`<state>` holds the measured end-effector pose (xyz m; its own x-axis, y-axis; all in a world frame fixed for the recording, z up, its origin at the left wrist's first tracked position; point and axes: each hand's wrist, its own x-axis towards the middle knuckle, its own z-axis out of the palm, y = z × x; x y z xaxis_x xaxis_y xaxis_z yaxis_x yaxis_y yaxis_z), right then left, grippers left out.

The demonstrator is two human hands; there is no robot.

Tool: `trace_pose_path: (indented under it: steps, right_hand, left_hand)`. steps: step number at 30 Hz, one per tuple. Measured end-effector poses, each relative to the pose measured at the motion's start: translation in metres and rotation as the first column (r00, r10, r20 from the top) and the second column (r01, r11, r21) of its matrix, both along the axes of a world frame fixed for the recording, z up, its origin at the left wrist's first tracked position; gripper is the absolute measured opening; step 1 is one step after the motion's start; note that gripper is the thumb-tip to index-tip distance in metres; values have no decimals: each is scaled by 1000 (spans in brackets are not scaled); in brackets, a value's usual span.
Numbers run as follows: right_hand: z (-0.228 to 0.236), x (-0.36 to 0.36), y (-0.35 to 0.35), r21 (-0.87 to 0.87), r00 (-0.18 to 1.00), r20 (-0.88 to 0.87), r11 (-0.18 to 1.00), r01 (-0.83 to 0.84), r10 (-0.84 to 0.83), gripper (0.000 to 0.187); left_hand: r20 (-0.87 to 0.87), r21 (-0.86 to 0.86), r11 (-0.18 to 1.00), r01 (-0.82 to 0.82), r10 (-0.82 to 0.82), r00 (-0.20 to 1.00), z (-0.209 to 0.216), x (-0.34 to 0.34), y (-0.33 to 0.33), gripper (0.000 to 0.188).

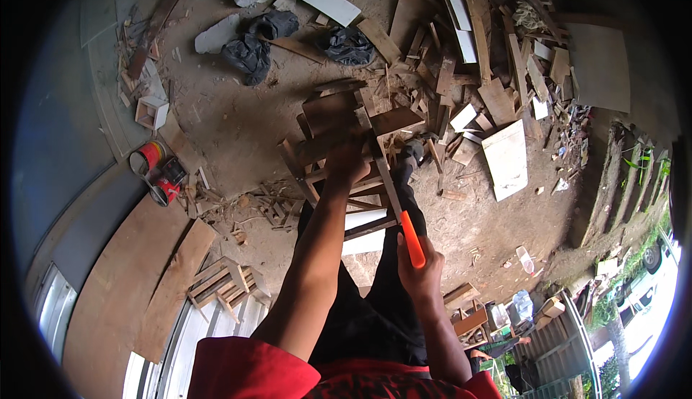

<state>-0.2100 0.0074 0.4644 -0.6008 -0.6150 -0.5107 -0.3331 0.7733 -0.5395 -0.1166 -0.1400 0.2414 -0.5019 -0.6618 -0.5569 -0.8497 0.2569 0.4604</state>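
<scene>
Left hand (346, 161) pressed flat, fingers spread, on small rough stool frame of brown wooden slats (339, 143), which stood on dirt floor (238, 125) just ahead of the knees. Right hand (422, 269) closed tight round orange plastic handle of long thin-bladed handsaw (396, 204), blade running up against the frame's right side. Frame looked assembled but unfinished, with trimming seemingly left; heap of offcut boards and planks (490, 74) lay beyond, two red tins (157, 172) off to the left.
</scene>
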Motion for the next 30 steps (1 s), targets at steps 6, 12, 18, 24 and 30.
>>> trace_pose_path:
  steps: [6, 12, 18, 24, 30]
  right_hand:
    - [10, -8, -5, 63, 997, 73, 997, -43, 38, 23]
    - [-18, -19, -40, 15, 985, 173, 1000, -15, 13, 22]
    - [24, -19, -8, 10, 986, 164, 1000, -5, 3, 27]
    - [20, -17, -25, 60, 981, 184, 996, -67, 55, 21]
    - [0, -7, -37, 135, 972, 234, 990, -47, 15, 26]
  left_hand:
    - [29, -53, 998, 27, -26, 999, 1, 0, -9, 70]
    - [-8, -46, 999, 1, -1, 1000, -5, 1, -4, 63]
    - [50, 34, 999, -11, 9, 999, 9, -5, -12, 60]
    - [146, 153, 985, -81, 59, 988, 13, -8, -11, 59]
    - [61, 111, 991, -74, 67, 996, 4, -4, -8, 59]
